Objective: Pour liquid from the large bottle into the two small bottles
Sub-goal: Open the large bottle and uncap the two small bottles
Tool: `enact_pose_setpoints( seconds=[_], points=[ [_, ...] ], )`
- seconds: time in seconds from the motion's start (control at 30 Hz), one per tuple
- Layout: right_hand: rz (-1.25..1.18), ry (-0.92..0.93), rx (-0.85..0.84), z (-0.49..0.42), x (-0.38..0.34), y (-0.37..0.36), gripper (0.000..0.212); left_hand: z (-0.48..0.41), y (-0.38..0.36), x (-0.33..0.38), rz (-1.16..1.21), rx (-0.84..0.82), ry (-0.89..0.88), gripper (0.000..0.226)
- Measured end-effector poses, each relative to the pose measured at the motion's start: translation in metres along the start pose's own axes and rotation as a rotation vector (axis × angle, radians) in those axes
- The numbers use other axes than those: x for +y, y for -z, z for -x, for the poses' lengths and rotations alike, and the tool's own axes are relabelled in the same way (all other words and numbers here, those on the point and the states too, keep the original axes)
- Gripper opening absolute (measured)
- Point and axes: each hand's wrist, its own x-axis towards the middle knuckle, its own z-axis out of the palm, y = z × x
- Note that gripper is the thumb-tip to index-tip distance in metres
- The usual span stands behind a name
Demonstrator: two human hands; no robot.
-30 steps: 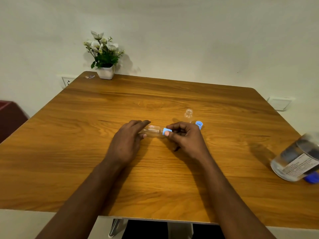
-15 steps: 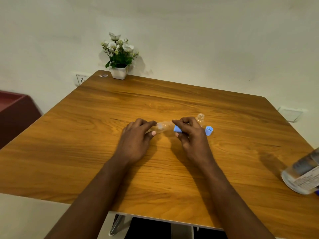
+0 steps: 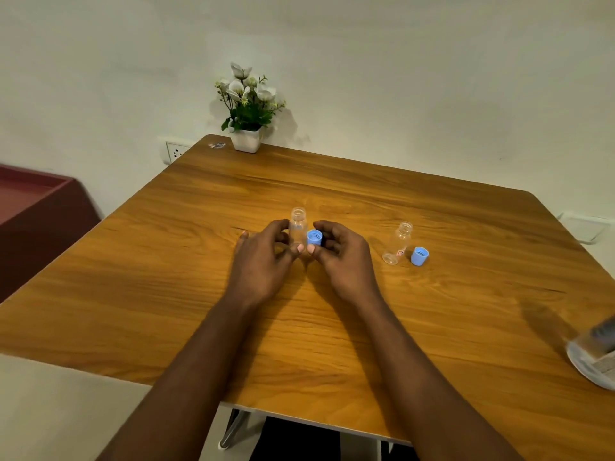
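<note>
Left hand (image 3: 263, 261): fingers and thumb curl round the first small bottle (image 3: 298, 224) at centre frame. The bottle is upright on the table (image 3: 159, 294), its mouth is open and it looks empty.
Right hand (image 3: 342, 261): pinches a blue cap (image 3: 314, 237), held just beside the first small bottle's right side.
Second small bottle (image 3: 397, 242): right of centre, standing, uncapped, apart from both hands.
Second cap (image 3: 419, 256): on the wood, just beside the second small bottle, open side up.
Large bottle (image 3: 595, 357): lower right edge of the frame, cut off and blurred, so its top is out of view. It is well apart from both hands.
Key relation: the large bottle lies toward the lower right of the hands, and the right hand is the nearer. Both small mouths face up.
Open room: bare wood lies between the right hand and the large bottle. The second small bottle and second cap sit above that path.
Edge: the large bottle stands near the table's right side.
Judgement: uncapping looks finished, and pouring has not begun.
Background: flower pot (image 3: 247, 141) at the far corner.
</note>
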Motion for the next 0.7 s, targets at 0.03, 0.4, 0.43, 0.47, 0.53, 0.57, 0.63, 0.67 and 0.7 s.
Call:
enact_pose_setpoints(
  seconds=[0.03, 0.4, 0.43, 0.47, 0.53, 0.57, 0.63, 0.67, 0.7],
  points=[
    [-0.003, -0.003, -0.01, -0.001, 0.0, -0.003, 0.039, -0.001, 0.0, -0.002, -0.024, 0.014, 0.007, 0.04],
    [0.258, 0.0, 0.037, -0.019, 0.004, -0.023, 0.039, -0.004, 0.009, -0.007, -0.21, 0.148, 0.179, 0.039],
    [0.277, 0.001, 0.035, -0.02, 0.004, -0.025, 0.039, -0.004, 0.009, -0.008, -0.215, 0.147, 0.189, 0.038],
    [0.294, 0.005, 0.033, -0.02, 0.004, -0.026, 0.039, -0.004, 0.009, -0.007, -0.216, 0.148, 0.195, 0.038],
    [0.322, 0.012, 0.027, -0.021, 0.005, -0.028, 0.039, -0.004, 0.008, -0.008, -0.216, 0.147, 0.199, 0.039],
    [0.333, 0.01, 0.023, -0.021, 0.005, -0.028, 0.039, -0.004, 0.008, -0.008, -0.216, 0.146, 0.199, 0.041],
    [0.348, 0.003, 0.021, -0.021, 0.005, -0.029, 0.041, -0.004, 0.008, -0.009, -0.206, 0.143, 0.202, 0.044],
    [0.354, 0.002, 0.021, -0.021, 0.005, -0.028, 0.044, -0.004, 0.008, -0.01, -0.198, 0.143, 0.204, 0.046],
    [0.359, 0.0, 0.021, -0.021, 0.006, -0.028, 0.048, -0.004, 0.008, -0.01, -0.186, 0.144, 0.207, 0.049]
  ],
)
